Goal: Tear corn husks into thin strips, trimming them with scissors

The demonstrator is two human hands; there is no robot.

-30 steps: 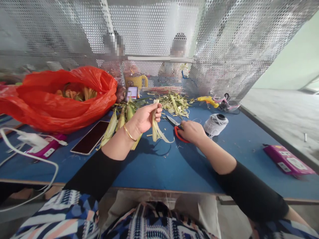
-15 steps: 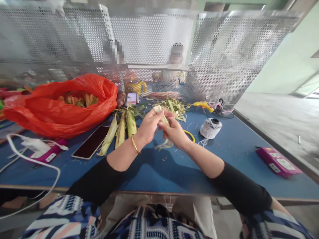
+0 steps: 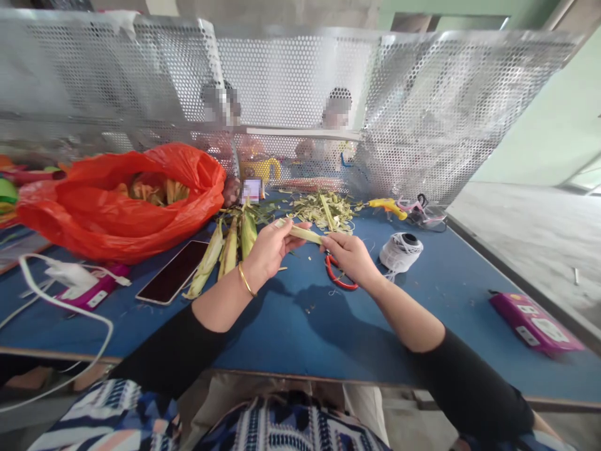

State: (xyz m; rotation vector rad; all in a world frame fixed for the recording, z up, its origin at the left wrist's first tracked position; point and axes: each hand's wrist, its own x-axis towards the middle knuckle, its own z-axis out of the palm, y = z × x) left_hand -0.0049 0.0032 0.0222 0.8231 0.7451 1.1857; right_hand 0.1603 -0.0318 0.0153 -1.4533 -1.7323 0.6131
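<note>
A pale, folded strip of corn husk (image 3: pixel 306 234) is stretched between my two hands above the table. My left hand (image 3: pixel 272 249) pinches its left end between thumb and fingers, the other fingers loosely curled below. At the strip's right end, the fingertips of my right hand (image 3: pixel 348 254) are closed on it. Just under the right hand lies a red loop handle (image 3: pixel 342 275); the rest of that tool is hidden. Several corn husks (image 3: pixel 228 250) lie beside my left hand, and a heap of husk shreds (image 3: pixel 323 212) is spread behind both hands.
To the left are a red plastic bag (image 3: pixel 117 232) of husks, a phone (image 3: pixel 171 275) and a white cable (image 3: pixel 106 329). A spool of white thread (image 3: pixel 400 254), a yellow tool (image 3: pixel 389 207) and a purple packet (image 3: pixel 535 322) lie right. A perforated metal screen (image 3: pixel 291 75) stands behind.
My hands have moved apart, my right hand to the right, and the husk strip now shows lengthwise between them. The red loop handle has come into sight; the yellow curved one is gone from view.
</note>
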